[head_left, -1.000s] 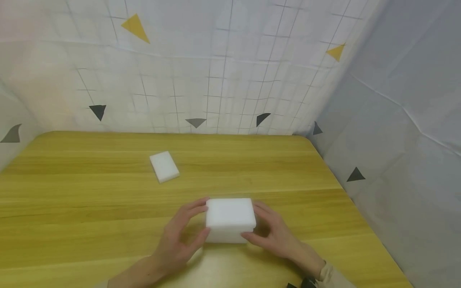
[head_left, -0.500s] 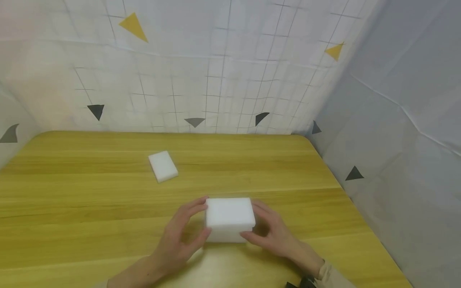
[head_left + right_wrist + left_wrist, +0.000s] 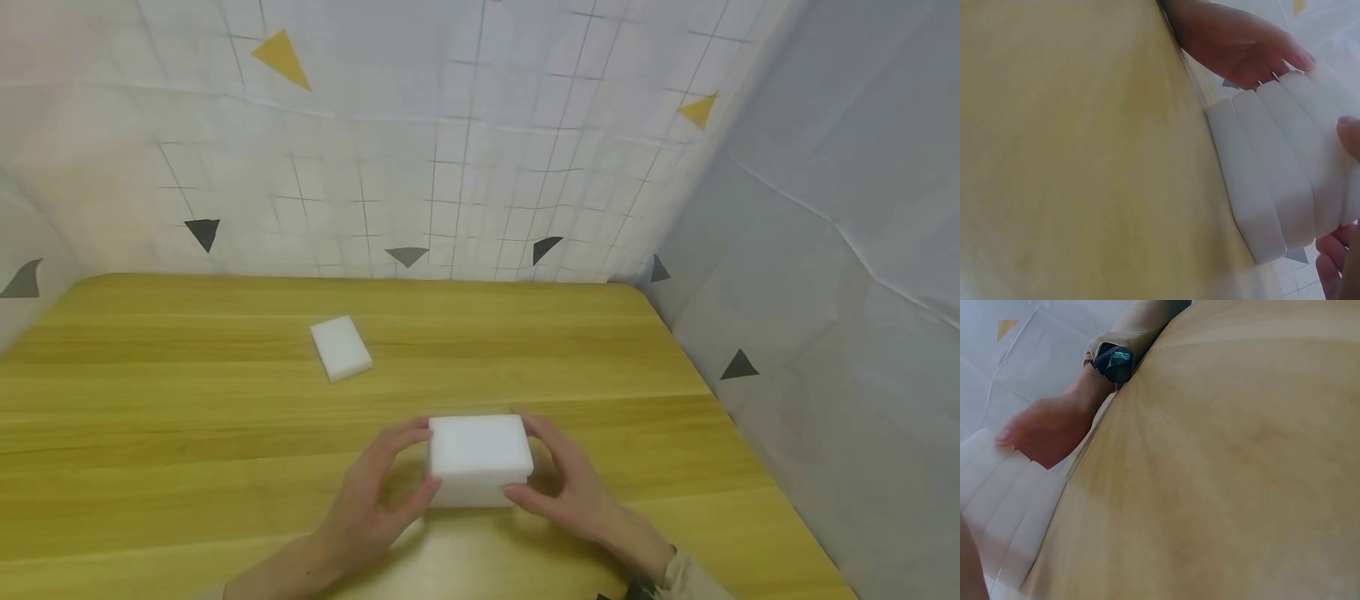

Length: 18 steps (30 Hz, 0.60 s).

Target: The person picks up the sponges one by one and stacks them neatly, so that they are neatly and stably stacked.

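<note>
Several flat white sponge blocks are piled in a neat stack (image 3: 480,446) near the front middle of the table. My left hand (image 3: 367,496) holds its left side, thumb at the near corner and fingers at the far corner. On the other side my right hand (image 3: 573,487) grips it the same way, its thumb on the near face. The right wrist view shows the layers of the stack (image 3: 1279,169) edge-on, the bottom one on the table. A single white sponge block (image 3: 341,348) lies flat, farther back and to the left, apart from both hands.
The wood-grain table (image 3: 187,400) has its back edge against a white patterned cloth (image 3: 420,150). Another hanging cloth (image 3: 840,250) runs along the right side. A dark device (image 3: 1114,361) is strapped to the right wrist.
The fingers of my right hand have shifted slightly forward round the far right corner of the stack. The left hand, the stack and the single block stay in place.
</note>
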Available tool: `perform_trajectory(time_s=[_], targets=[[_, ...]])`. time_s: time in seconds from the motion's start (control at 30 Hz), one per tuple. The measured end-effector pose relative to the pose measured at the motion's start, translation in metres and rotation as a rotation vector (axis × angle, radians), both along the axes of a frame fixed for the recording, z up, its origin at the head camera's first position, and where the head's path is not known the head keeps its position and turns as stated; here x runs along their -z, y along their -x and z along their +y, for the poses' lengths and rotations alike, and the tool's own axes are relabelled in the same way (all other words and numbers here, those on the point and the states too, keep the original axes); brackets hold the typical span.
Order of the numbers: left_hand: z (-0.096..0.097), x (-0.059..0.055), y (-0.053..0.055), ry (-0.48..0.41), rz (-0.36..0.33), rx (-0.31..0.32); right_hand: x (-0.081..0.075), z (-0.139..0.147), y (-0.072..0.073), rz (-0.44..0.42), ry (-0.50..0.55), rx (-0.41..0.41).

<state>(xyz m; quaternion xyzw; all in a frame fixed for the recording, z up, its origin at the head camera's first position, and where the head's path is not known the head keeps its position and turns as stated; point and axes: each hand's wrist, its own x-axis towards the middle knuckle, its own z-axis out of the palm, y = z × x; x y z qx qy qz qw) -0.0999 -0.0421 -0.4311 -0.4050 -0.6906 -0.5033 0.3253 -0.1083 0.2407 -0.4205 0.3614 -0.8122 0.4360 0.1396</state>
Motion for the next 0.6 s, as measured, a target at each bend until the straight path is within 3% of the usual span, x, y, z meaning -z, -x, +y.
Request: perform_trajectory(time_s=[0.23,0.6], targets=[[0.0002,-0.0003,0.0002,-0.005,0.001,0.003,-0.0002,-0.0043,0.0001,0.076,0.042,-0.028],[0.0018,-0.0041,0.001,-0.019,0.028,0.035,0.0002,-0.0017,0.0,0.055,0.06,-0.03]])
